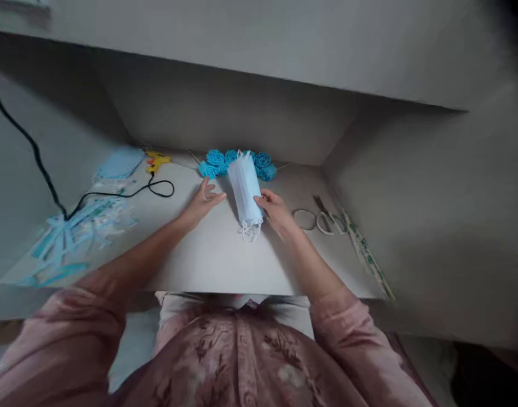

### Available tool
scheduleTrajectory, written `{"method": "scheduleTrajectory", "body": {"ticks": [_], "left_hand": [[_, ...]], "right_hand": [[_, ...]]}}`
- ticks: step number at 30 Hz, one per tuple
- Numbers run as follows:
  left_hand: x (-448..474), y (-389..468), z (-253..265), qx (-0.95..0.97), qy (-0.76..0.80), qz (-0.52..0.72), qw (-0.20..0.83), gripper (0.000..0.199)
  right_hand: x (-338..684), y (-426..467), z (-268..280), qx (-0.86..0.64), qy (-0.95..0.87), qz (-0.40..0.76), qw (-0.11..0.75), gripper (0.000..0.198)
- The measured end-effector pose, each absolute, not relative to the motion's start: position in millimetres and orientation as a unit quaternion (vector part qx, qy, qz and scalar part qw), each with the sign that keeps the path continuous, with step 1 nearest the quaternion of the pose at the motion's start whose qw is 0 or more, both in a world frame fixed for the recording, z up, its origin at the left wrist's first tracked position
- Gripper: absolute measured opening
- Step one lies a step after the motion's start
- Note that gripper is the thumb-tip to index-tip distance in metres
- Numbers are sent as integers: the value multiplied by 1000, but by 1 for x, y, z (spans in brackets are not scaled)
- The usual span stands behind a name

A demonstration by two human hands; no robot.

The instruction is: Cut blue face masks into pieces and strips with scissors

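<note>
A stack of light-blue face masks point(245, 189) with white ear loops stands on edge in the middle of the white tabletop point(225, 265). My right hand point(273, 208) grips its right side, thumb in front and fingers behind. To the left of the stack, my left hand point(203, 202) is apart from it, fingers spread and holding nothing. Right behind the masks lie several bright-blue rosettes point(215, 159) that look like flowers, some of them partly hidden by the stack.
On the left are a yellow glue gun point(158, 161) with a black cord point(127, 195), more masks point(121, 163) and a heap of blue-white strips point(68, 240). Scissors point(326, 220), a ring point(304, 219) and thin green-patterned sticks point(367, 251) lie right. Walls enclose the back and sides.
</note>
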State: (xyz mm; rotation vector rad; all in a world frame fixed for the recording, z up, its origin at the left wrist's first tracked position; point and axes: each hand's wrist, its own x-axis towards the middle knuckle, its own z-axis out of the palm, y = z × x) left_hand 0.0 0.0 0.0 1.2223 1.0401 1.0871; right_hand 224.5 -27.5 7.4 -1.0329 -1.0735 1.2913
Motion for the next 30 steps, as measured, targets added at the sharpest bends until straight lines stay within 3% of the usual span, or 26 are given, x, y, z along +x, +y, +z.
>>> {"method": "scheduleTrajectory", "body": {"ticks": [4, 9, 13, 17, 25, 30], "left_hand": [[32, 4, 20, 517, 346, 461, 633, 105], [48, 12, 35, 553, 276, 550, 561, 75], [44, 11, 16, 570, 323, 500, 566, 62], [43, 5, 1, 578, 366, 461, 565, 60], [39, 6, 30, 594, 410, 451, 524, 63], [31, -3, 19, 640, 421, 366, 528, 62]], "right_hand": [[222, -32, 30, -387, -458, 538, 592, 40], [226, -39, 32, -361, -493, 519, 597, 38], [229, -40, 11, -377, -519, 522, 562, 52], [227, -35, 0, -390, -526, 513, 555, 55], [218, -34, 24, -406, -465, 561, 552, 45], [217, -35, 22, -391, -472, 550, 568, 44]]}}
